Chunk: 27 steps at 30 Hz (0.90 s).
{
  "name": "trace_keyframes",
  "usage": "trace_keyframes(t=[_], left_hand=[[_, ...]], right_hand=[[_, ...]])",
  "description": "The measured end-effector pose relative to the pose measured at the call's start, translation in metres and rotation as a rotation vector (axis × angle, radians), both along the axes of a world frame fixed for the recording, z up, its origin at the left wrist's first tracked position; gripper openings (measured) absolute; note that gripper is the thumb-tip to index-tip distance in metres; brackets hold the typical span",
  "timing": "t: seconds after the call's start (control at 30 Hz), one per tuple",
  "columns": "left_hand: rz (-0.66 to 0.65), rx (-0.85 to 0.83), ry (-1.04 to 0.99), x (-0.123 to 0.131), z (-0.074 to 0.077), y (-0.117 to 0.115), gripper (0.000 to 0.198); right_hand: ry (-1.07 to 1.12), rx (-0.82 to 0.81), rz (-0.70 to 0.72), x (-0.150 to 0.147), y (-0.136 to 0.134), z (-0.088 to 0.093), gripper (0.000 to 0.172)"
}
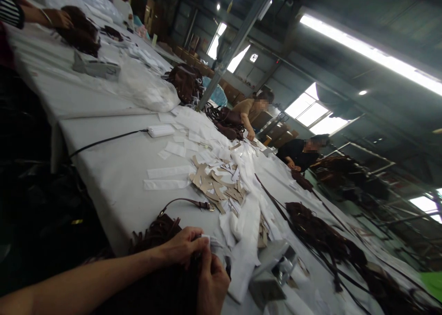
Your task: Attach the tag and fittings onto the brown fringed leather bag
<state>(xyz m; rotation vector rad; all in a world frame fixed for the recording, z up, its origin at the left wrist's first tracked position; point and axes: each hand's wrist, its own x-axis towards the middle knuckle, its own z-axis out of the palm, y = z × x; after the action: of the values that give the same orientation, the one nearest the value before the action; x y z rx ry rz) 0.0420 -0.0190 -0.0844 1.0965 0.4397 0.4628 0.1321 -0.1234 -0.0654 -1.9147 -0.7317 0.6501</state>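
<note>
I see the left hand [182,247] pinching a small white flat piece [206,237] between thumb and finger; the right hand [214,282] curls close beside it, its grip impossible to tell from here. A dark brown fringed bag [161,228] lies under them. Beyond the hands, a brown buckled strap [186,200] arches over the white-covered table [115,186], near heaped beige strips [214,182].

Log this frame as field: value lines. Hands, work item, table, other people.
left hand: pinching a small white piece
right hand: at the left hand's fingertips; grip unclear
work item: dark brown fringed item beside the left hand, partly hidden
table: white sheets, tan strips, buckled strap, white block with black cable
other people: at least four; striped sleeve, white top, tan top, dark top
</note>
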Motion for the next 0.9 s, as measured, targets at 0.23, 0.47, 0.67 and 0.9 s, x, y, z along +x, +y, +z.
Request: trace_keyframes(t=[0.23,0.47,0.67,0.9], left_hand=[[-0.032,-0.077,-0.062,0.001,-0.002,0.002,0.046],[-0.092,-0.166,-0.129,-0.002,-0.001,0.008,0.043],[-0.074,-0.176,-0.124,0.001,-0.004,0.009,0.043],[-0.060,-0.152,-0.131,0.001,-0.006,0.008,0.046]], right_hand=[[0.222,0.096,0.017,0.000,-0.001,0.003,0.054],[0.094,0.121,-0.018,0.000,-0.002,-0.006,0.045],[-0.033,0.017,-0.123,-0.004,-0.002,-0.015,0.047],[-0.126,-0.153,-0.199,0.002,-0.006,-0.020,0.055]])
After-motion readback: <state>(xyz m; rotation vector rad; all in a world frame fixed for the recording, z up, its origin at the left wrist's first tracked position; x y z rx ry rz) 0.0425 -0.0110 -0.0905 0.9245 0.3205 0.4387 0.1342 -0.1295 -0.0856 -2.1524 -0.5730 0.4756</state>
